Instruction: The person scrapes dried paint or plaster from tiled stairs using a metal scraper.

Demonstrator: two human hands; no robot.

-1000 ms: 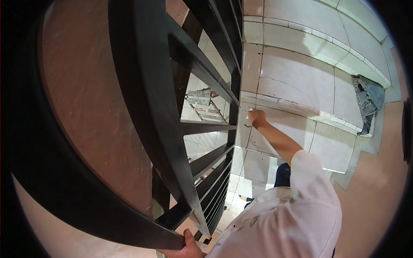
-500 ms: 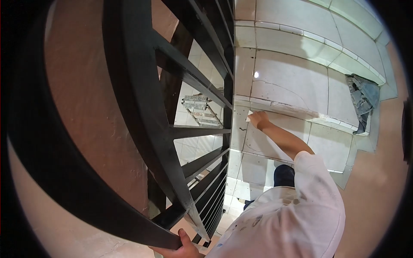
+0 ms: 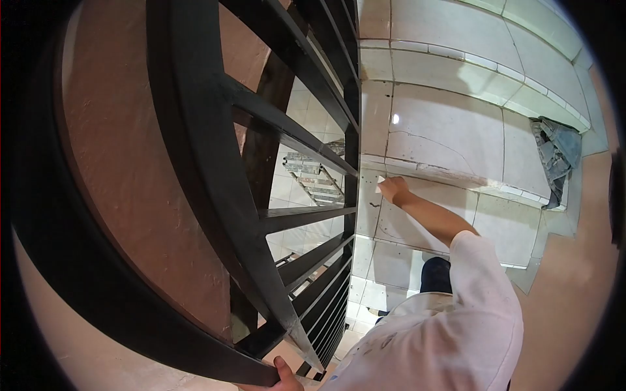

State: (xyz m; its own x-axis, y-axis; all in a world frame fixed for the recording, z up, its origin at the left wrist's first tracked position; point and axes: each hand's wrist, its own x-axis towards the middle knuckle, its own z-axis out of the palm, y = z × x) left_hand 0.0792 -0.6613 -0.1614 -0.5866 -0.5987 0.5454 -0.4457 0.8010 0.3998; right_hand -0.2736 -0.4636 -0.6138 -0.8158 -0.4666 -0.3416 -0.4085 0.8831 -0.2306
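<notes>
My right hand is closed around a small white flat piece, whose tip sticks out past the fingers; I cannot make out what kind of thing it is. This hand is low over a white tiled stair tread, close to the foot of the riser above it. A small dark mark lies on the tile nearby. At the bottom edge, my left hand is wrapped round the end of a black metal handrail, thumb on top; part of that hand is cut off.
Black railing bars run along the stairs' left side. A crumpled grey-blue cloth lies at the right end of a higher step. Through the bars, a stack of striped strips shows on a lower tiled floor. My dark-clad leg is below.
The whole view has shifted slightly, with the steps and railing lower and further right in it. Both hands keep their holds; the right one stays near the same spot on the tread.
</notes>
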